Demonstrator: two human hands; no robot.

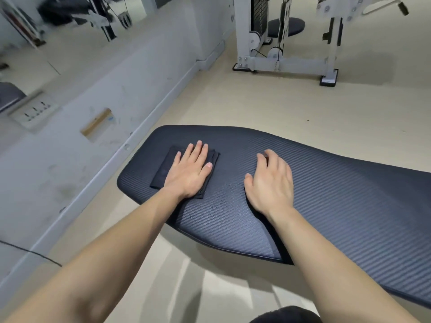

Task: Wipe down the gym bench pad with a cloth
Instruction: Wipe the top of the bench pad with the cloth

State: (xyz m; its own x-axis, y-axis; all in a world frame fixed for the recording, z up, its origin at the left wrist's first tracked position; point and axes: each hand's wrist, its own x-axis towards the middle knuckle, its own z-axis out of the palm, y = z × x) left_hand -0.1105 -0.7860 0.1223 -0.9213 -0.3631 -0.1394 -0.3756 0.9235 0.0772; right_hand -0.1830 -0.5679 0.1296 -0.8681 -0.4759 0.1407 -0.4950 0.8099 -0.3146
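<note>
My left hand (190, 170) lies flat and open on the cloth (163, 170), fingers spread, pressing it onto the pad (338, 201) near its rounded left end. The hand covers most of the cloth's right half, so only its left part and corners show. My right hand (270, 180) rests empty on the pad to the right of the cloth, fingers loosely curled, not gripping anything. The pad runs out of frame at the right edge, and whatever holds it up is hidden beneath it. Beyond it, across bare floor (256, 106), stands a white weight machine (286, 59), its top cut off. A wall (77, 145) with a mirror (28, 57) runs along my left.
</note>
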